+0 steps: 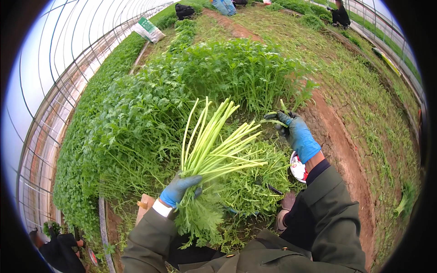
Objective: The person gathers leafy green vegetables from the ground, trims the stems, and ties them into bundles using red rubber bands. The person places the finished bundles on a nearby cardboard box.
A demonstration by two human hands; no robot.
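My left hand (181, 188), in a blue glove with a darkened palm, grips a bunch of leafy greens (208, 153). The pale stems fan upward and to the right, while the lobed leaves hang down below the fist. To the right, my right hand (294, 131), also gloved in blue and soiled dark at the fingers, pinches a few torn leaves (273, 117). Under the bunch lies a heap of loose leaves and stalks (252, 184). A tool with a dark handle (275, 189) rests on that heap, its other end hidden among the leaves.
Standing greens (218, 71) grow thickly ahead and to the left. A white and red basin (298, 166) sits beside my right forearm. One person (61, 250) crouches at lower left, another (340, 15) at far right. A white and green sack (149, 30) stands farther off.
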